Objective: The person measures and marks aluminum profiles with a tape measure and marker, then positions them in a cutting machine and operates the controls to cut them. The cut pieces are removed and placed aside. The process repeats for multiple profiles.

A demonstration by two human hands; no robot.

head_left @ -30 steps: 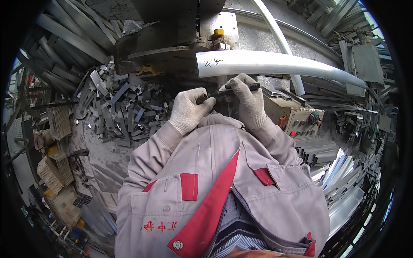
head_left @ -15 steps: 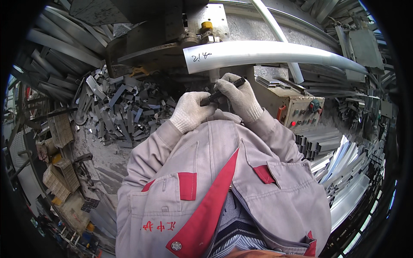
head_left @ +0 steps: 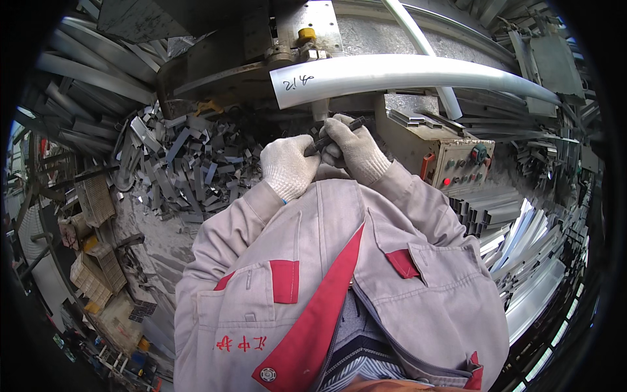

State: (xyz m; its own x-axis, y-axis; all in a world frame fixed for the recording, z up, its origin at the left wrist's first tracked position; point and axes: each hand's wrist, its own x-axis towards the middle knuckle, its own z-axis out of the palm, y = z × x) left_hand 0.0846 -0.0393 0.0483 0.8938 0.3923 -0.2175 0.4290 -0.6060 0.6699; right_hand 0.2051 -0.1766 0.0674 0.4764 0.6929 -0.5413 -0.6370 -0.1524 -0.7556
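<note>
A black marker pen [head_left: 319, 145] lies slantwise between my two hands, in front of my jacket. My left hand [head_left: 287, 164], in a whitish knit glove, is closed round its lower left end. My right hand [head_left: 356, 147], gloved the same way, grips it further up, and the other dark end pokes out past the right fingers. Those fingers hide the pen's middle, so I cannot see whether it is capped. Just beyond the hands, a silvery metal profile [head_left: 405, 73] with handwritten marks near its left end reaches off to the right.
Beyond the profile stands a machine with a yellow knob [head_left: 307, 34]. Short metal offcuts [head_left: 189, 157] are heaped at left. A control box [head_left: 450, 160] with a lit red button sits at right, above stacked profiles [head_left: 522, 255]. Woven baskets [head_left: 98, 268] are at far left.
My right fingers have closed further over the marker pen, covering its middle. My left hand has turned slightly upright. The profile appears a little further left and up in view.
</note>
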